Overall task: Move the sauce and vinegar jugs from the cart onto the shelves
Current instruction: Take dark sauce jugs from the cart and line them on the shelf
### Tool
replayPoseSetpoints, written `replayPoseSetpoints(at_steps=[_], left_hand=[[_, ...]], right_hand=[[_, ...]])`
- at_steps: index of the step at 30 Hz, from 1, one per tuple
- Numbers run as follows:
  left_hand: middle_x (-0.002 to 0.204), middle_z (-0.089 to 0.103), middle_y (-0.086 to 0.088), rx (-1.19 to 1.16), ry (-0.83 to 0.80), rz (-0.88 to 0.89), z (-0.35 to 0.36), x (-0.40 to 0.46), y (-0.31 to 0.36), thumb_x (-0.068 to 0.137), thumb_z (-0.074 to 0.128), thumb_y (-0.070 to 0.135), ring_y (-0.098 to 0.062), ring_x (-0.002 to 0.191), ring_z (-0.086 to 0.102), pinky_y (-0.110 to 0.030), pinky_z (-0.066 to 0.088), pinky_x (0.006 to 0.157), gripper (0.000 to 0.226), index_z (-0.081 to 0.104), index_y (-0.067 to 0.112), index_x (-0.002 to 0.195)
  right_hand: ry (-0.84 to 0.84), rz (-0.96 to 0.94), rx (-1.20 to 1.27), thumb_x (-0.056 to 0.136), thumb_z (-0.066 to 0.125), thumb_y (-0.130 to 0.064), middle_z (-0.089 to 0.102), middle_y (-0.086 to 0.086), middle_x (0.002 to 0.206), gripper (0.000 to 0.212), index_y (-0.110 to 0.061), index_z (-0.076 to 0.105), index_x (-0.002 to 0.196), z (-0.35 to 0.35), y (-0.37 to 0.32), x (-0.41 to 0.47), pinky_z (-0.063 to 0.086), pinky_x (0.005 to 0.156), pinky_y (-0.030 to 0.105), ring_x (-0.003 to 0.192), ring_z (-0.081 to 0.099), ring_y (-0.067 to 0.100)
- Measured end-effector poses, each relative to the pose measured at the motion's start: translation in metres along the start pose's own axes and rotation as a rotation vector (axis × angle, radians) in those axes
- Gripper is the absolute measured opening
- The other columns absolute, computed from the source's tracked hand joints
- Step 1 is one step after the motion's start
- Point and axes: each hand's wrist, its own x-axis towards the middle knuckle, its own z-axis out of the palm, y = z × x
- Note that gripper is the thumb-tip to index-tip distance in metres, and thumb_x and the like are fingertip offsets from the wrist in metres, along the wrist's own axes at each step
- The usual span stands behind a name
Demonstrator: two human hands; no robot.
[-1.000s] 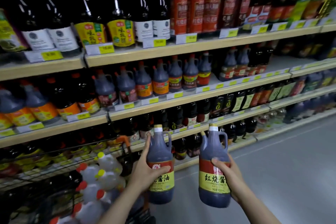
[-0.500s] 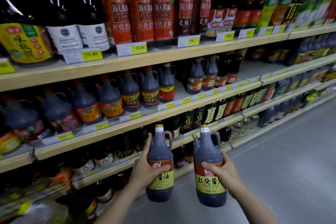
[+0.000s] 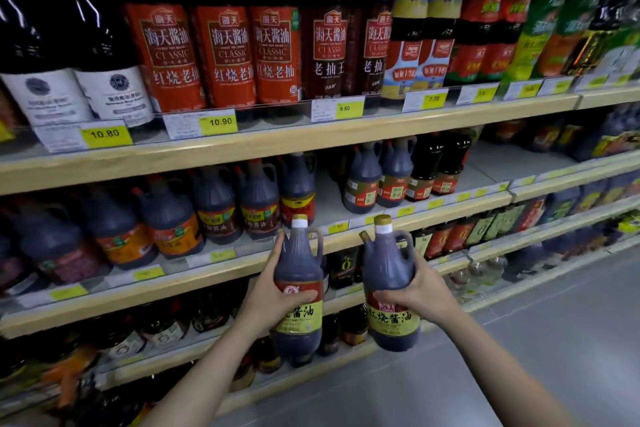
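I hold two dark soy sauce jugs upright in front of the shelves, each with a gold cap, a side handle and a red and yellow label. My left hand (image 3: 273,298) grips the left jug (image 3: 299,274) round its body. My right hand (image 3: 420,291) grips the right jug (image 3: 389,270) the same way. Both jugs hang in the air just below the front edge of the middle shelf (image 3: 311,246), under a gap (image 3: 329,198) between two groups of similar jugs. The cart is out of view.
The top shelf (image 3: 311,135) carries tall red-labelled soy sauce bottles (image 3: 221,52) and price tags. Jugs with orange labels (image 3: 173,222) fill the middle shelf's left side; smaller jugs (image 3: 363,180) stand to the right. Lower shelves hold dark bottles. Grey aisle floor (image 3: 554,340) lies on the right.
My view has shifted right and nearer the shelves; the cart with white jugs has left the frame. Both hands have raised the jugs toward the middle shelf.
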Motion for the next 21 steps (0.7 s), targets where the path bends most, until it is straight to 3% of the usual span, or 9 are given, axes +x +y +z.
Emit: replayPoseSetpoints(at_steps=[2,4,8,10,13,17,21], left_hand=[[0.127,0.056,0.015,-0.027,0.064,0.015,0.004,0.004,0.001,0.063,0.085,0.014,0.003,0.104,0.058,-0.019,0.050,0.082,0.116,0.010,0.052,0.143],[0.126,0.058,0.015,-0.032,0.130,0.031,0.011,0.008,0.003,0.063,0.085,0.014,0.001,0.106,0.060,-0.016,0.050,0.080,0.116,0.011,0.053,0.142],[0.121,0.062,0.014,-0.048,0.283,0.051,0.033,0.010,0.015,0.063,0.086,0.015,0.005,0.099,0.063,-0.010,0.049,0.074,0.114,0.013,0.054,0.141],[0.116,0.062,0.015,-0.069,0.343,0.060,0.045,0.008,0.019,0.066,0.084,0.010,0.011,0.091,0.062,-0.004,0.047,0.066,0.112,0.013,0.049,0.143],[0.116,0.062,0.015,-0.067,0.406,0.032,0.061,-0.004,0.012,0.066,0.083,0.009,0.011,0.091,0.062,-0.005,0.047,0.066,0.112,0.012,0.046,0.145],[0.117,0.062,0.020,-0.024,0.464,0.002,0.060,-0.006,0.009,0.062,0.086,0.021,0.003,0.096,0.064,-0.017,0.052,0.076,0.114,0.011,0.057,0.140],[0.120,0.060,0.020,-0.009,0.479,0.032,0.042,0.008,0.015,0.064,0.085,0.015,0.003,0.098,0.064,-0.013,0.051,0.072,0.112,0.013,0.053,0.142]], right_hand=[[-0.048,-0.059,-0.057,0.052,0.088,-0.037,0.061,-0.006,0.108,0.116,-0.031,0.017,0.144,-0.007,0.001,0.019,0.044,0.063,0.019,0.087,0.062,0.013],[-0.064,-0.118,-0.074,0.053,0.087,-0.038,0.060,-0.007,0.108,0.117,-0.035,0.012,0.143,-0.018,0.002,0.036,0.049,0.068,0.027,0.090,0.063,0.017],[-0.038,-0.282,-0.006,0.044,0.083,-0.052,0.061,-0.008,0.109,0.094,-0.044,0.032,0.123,-0.044,0.001,0.066,0.054,0.076,0.045,0.097,0.062,0.020],[-0.022,-0.381,0.045,0.049,0.088,-0.040,0.056,-0.017,0.106,0.081,-0.053,0.035,0.108,-0.053,-0.002,0.078,0.053,0.077,0.044,0.097,0.059,0.018],[-0.008,-0.478,0.113,0.054,0.090,-0.024,0.050,-0.026,0.105,0.076,-0.052,0.037,0.101,-0.055,-0.002,0.089,0.049,0.076,0.034,0.100,0.055,0.015],[0.027,-0.549,0.174,0.058,0.088,-0.020,0.045,-0.033,0.102,0.071,-0.049,0.038,0.099,-0.048,-0.016,0.115,0.042,0.076,0.025,0.098,0.051,0.008],[0.036,-0.599,0.184,0.058,0.087,-0.023,0.050,-0.025,0.106,0.069,-0.047,0.041,0.102,-0.027,-0.039,0.155,0.043,0.076,0.026,0.101,0.052,0.009]])
